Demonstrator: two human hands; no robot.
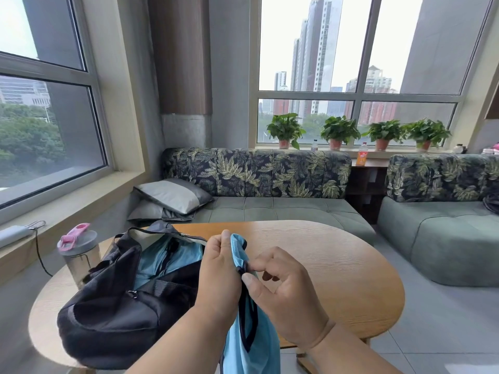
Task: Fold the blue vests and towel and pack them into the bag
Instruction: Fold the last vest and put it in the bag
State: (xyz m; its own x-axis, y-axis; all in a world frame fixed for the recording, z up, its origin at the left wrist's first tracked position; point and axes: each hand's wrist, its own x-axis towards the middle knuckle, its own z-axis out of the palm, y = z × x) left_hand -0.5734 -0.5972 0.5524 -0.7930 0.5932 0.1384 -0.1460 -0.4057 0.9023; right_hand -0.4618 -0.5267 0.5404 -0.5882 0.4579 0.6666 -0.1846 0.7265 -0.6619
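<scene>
Tabletop (324, 255): wood, oval, bare on the right half, which looks like the place to lay the fold flat.

Bag (113, 306): dark, lying on the left side of the tabletop, zip open, mouth facing up and right. Light blue fabric (172, 255) already sits inside; can't tell if it is a vest or the towel.

Vest (248, 336): light blue with dark trim, held up in the air at the near edge, hanging down below the frame. Not folded yet, by the look of it.

Left hand (220, 268): fingers curled round the top of the vest at the strap loop. Right hand (280, 290): thumb and forefinger pinching the dark trim just below. Both hands close together, almost touching.

Suggested approach:
- find both shoulder straps first, one per hand
- spread the hands apart so the vest hangs square
- lay it on the bare right side, fold in half, then again
- keep the folded size under the width of the bag mouth

Risk: thin, slippery fabric, so the fold may slump if carried loosely.

Bottle (78, 255) with pink lid stands left of the bag, out of the way.
</scene>
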